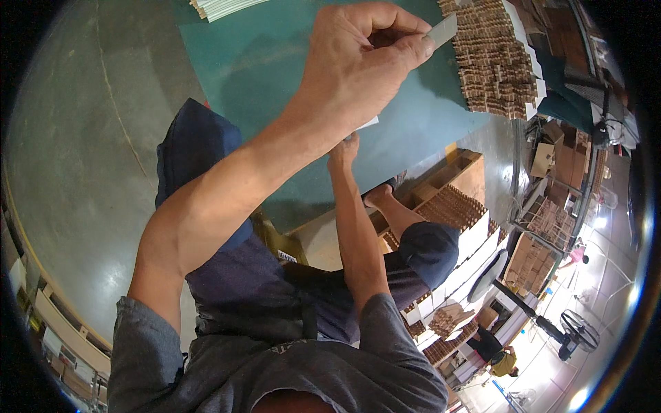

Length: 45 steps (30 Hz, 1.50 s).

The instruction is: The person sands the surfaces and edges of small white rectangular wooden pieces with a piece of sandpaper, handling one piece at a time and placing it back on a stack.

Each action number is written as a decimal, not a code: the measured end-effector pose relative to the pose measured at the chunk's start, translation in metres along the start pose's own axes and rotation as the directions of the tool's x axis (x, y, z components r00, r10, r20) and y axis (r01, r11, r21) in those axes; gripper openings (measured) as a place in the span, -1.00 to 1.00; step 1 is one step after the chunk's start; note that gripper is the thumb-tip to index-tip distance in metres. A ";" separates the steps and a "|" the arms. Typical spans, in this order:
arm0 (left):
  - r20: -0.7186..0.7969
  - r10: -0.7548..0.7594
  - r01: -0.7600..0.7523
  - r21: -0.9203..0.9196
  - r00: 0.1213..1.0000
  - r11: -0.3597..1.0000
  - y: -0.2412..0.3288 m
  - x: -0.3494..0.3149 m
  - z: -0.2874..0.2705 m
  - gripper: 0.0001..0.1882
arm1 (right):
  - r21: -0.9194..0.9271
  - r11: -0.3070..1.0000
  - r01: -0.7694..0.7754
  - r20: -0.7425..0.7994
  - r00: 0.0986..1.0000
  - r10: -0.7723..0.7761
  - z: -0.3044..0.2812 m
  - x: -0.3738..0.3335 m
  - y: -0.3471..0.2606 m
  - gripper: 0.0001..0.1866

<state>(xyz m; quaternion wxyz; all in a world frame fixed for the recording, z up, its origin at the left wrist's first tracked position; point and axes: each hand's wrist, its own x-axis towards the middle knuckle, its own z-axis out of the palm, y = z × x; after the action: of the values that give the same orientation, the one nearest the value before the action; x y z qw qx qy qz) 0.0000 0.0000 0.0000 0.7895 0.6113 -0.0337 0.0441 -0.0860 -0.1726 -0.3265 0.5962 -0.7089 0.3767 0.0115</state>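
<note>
1. Now, our left hand (pixel 365 60) is closed in a pinch, thumb and finger gripping one end of a small pale strip (pixel 445 31), which juts out to the right of the fingertips.
2. Our right hand (pixel 343 151) sits below the left forearm, which partly hides it; a white piece (pixel 369 124) shows just beyond it, and we cannot tell how far the fingers are open or whether they grip it.
3. On the bench (pixel 413 124), to the right of the strip, we see a stack of brown-edged pieces (pixel 494 65); we cannot tell whether the strip touches it.
4. Pale sheets (pixel 224 7) lie at the bench's far left.
5. Below the bench, a yellowish box (pixel 274 237) bears a white label (pixel 286 257) with dark print, too small for us to read.
6. To our left, the bench's edge runs down toward our knee, with grey floor (pixel 89 103) beyond. Teal surface stretches between the right hand and the stack, giving us room sideways.
</note>
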 end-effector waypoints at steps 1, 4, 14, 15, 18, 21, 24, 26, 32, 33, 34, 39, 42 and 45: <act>0.013 -0.020 0.020 -0.019 1.000 1.000 0.002 -0.001 0.000 -0.79 | 0.021 0.991 0.131 0.028 0.991 -0.131 0.001 0.013 0.014 -0.19; 0.003 -0.015 0.015 -0.061 1.000 0.998 -0.005 0.003 -0.010 -0.79 | 0.114 0.991 0.077 0.054 0.995 -0.083 0.029 0.009 0.004 -0.25; 0.155 -0.212 0.256 -0.380 0.965 0.889 -0.052 0.028 -0.027 -0.75 | 0.240 0.970 -0.019 0.209 0.977 -0.033 -0.029 -0.079 -0.089 -0.45; 0.261 -0.174 0.278 -0.443 0.950 0.852 -0.054 0.036 -0.039 -0.76 | 0.307 0.952 0.007 0.254 0.963 -0.089 -0.041 -0.099 -0.097 -0.49; 0.270 -0.247 0.351 -0.473 0.931 0.808 -0.047 0.047 -0.046 -0.83 | 0.350 0.936 0.046 0.202 0.972 -0.123 -0.080 -0.168 -0.135 -0.53; 0.213 -0.328 0.391 -0.450 0.920 0.803 -0.035 0.043 -0.043 -0.88 | 0.370 0.919 0.138 0.167 0.963 -0.212 -0.128 -0.237 -0.170 -0.60; 0.242 -0.331 0.406 -0.428 0.912 0.808 -0.053 0.051 -0.051 -0.87 | 0.270 0.898 0.348 -0.042 0.936 -0.350 -0.190 -0.287 -0.183 -0.69; 0.236 -0.360 0.429 -0.419 0.902 0.800 -0.065 0.057 -0.050 -0.86 | 0.330 0.819 0.470 -0.234 0.881 -0.411 -0.239 -0.299 -0.166 -0.76; 0.197 -0.433 0.476 -0.378 0.880 0.794 -0.084 0.057 -0.040 -0.82 | 0.806 0.479 0.347 -0.512 0.814 0.273 -0.376 -0.273 -0.028 -0.72; 0.196 -0.428 0.471 -0.357 0.882 0.807 -0.084 0.053 -0.036 -0.81 | 0.856 0.415 0.308 -0.453 0.833 0.317 -0.398 -0.266 0.017 -0.70; 0.190 -0.424 0.465 -0.335 0.885 0.820 -0.086 0.049 -0.034 -0.81 | 0.846 0.444 0.296 -0.474 0.799 0.371 -0.408 -0.260 0.046 -0.64; 0.274 -0.403 0.463 -0.214 0.874 0.860 -0.091 0.051 -0.046 -0.75 | 0.866 0.457 0.203 -0.444 0.731 0.517 -0.414 -0.237 0.102 -0.49; 0.269 -0.402 0.456 -0.187 0.876 0.870 -0.093 0.051 -0.046 -0.75 | 0.859 0.487 0.158 -0.452 0.681 0.576 -0.408 -0.212 0.104 -0.48; 0.230 -0.447 0.488 -0.172 0.864 0.856 -0.085 0.034 -0.024 -0.75 | 0.823 0.538 0.185 -0.490 0.711 0.505 -0.412 -0.203 0.111 -0.55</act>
<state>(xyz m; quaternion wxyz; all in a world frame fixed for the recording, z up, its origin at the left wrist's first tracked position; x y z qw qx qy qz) 0.0435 0.0028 -0.0843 0.8338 0.5091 0.0395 -0.2098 -0.4708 -0.4193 -0.2055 0.6689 -0.2507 0.5951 -0.3680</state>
